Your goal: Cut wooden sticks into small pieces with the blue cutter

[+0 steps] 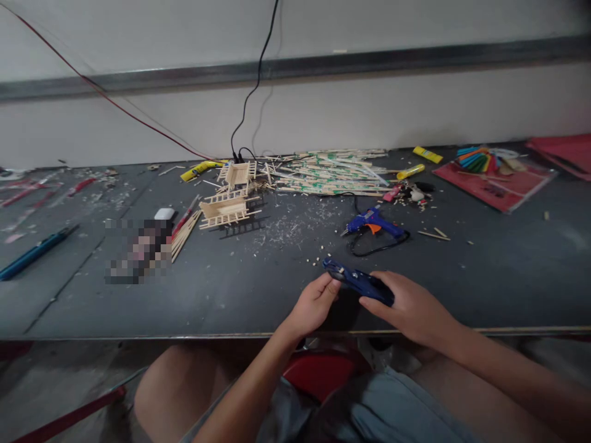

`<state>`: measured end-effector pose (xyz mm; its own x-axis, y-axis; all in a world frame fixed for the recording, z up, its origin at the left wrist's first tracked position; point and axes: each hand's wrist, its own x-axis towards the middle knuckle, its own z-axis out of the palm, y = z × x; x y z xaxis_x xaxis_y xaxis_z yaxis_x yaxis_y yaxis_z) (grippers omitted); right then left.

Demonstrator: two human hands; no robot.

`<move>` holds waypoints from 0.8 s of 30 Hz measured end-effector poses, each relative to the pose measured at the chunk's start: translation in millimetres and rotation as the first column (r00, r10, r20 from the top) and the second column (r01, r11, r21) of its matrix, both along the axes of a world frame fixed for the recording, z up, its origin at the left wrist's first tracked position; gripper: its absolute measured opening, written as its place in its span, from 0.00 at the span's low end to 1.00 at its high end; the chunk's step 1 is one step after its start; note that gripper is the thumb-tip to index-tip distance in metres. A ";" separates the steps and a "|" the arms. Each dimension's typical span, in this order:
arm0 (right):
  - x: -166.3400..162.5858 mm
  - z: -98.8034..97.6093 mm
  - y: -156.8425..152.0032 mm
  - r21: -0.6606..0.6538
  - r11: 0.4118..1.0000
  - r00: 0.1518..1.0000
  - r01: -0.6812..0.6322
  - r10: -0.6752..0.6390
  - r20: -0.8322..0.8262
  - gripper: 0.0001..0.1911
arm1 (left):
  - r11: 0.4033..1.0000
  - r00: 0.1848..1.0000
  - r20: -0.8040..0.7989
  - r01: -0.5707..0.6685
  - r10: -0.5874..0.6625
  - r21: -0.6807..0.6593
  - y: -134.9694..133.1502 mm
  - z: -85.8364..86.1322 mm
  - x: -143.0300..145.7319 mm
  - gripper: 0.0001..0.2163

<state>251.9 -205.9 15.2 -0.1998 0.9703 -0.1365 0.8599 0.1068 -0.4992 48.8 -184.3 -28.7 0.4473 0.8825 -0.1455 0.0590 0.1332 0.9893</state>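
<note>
Both my hands hold a dark blue hand tool [357, 282] just above the near edge of the dark table [231, 295]. My right hand [410, 306] wraps its handle end. With thumb and fingers, my left hand [314, 304] pinches the tool's front end. A blue glue gun [372, 223] with an orange trigger lies on the table just behind the tool, its black cord looped beside it. Small wooden stick models [228, 206] stand further left.
A pile of wooden sticks [330, 171] lies at the back by the wall. Yellow glue sticks [427, 154], a red folder with coloured paper [494, 175], a blue pen [34, 252] and wood shavings are scattered about. Black and red cables run up the wall.
</note>
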 end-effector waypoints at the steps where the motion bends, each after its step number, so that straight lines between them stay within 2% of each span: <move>1: -0.2 0.5 0.1 0.000 1.000 1.000 -0.001 0.001 -0.003 0.26 | 1.000 1.000 0.000 0.004 -0.004 0.001 0.1 0.1 -0.4 0.17; 7: -3.1 3.2 3.0 -0.011 1.000 1.000 -0.004 0.004 -0.003 0.25 | 1.000 1.000 0.009 0.014 -0.014 -0.007 0.4 -0.3 -1.4 0.17; 17: -11.2 2.9 10.3 -0.029 0.999 0.999 -0.024 0.025 0.024 0.24 | 0.994 0.997 0.078 -0.022 0.030 -0.107 2.5 3.6 -1.2 0.16; 24: -14.1 2.0 12.6 -0.075 0.997 0.998 -0.019 0.024 0.066 0.29 | 0.987 0.991 0.019 -0.131 0.133 -0.091 -0.8 -2.6 1.5 0.17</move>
<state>237.8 -193.3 17.3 -0.2089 0.9525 -0.2214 0.8892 0.0909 -0.4483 50.3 -185.1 -31.4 0.3324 0.9180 -0.2164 0.0101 0.2260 0.9741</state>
